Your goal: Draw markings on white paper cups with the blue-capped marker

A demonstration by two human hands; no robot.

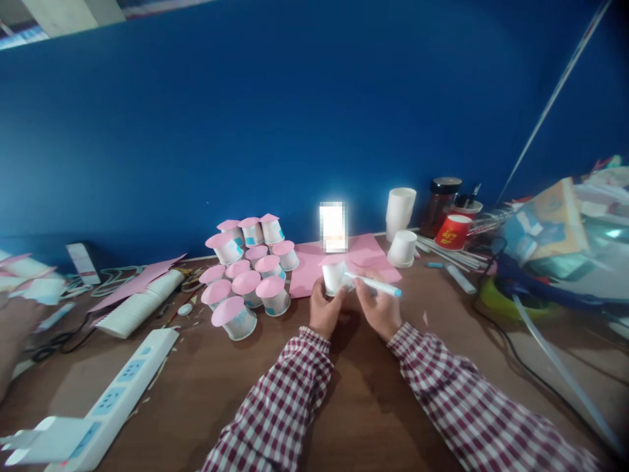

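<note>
My left hand [323,309] is closed around a small white paper cup [334,276] topped with a pink paper lid, held upright above the wooden table [206,387]. My right hand [381,308] pinches a white marker [376,285] with a blue end, its tip touching the cup's side. Both sleeves are red-and-white check. A pile of several white cups with pink lids [248,275] stands just left of my hands. Pink paper sheets [363,259] lie right behind the cup.
A white power strip [122,387] lies at front left, a stack of white cups [137,308] on its side behind it. Upright white cups [400,213], a dark jar [441,204] and a red cup [453,231] stand at back right. Cables and clutter [550,255] fill the right.
</note>
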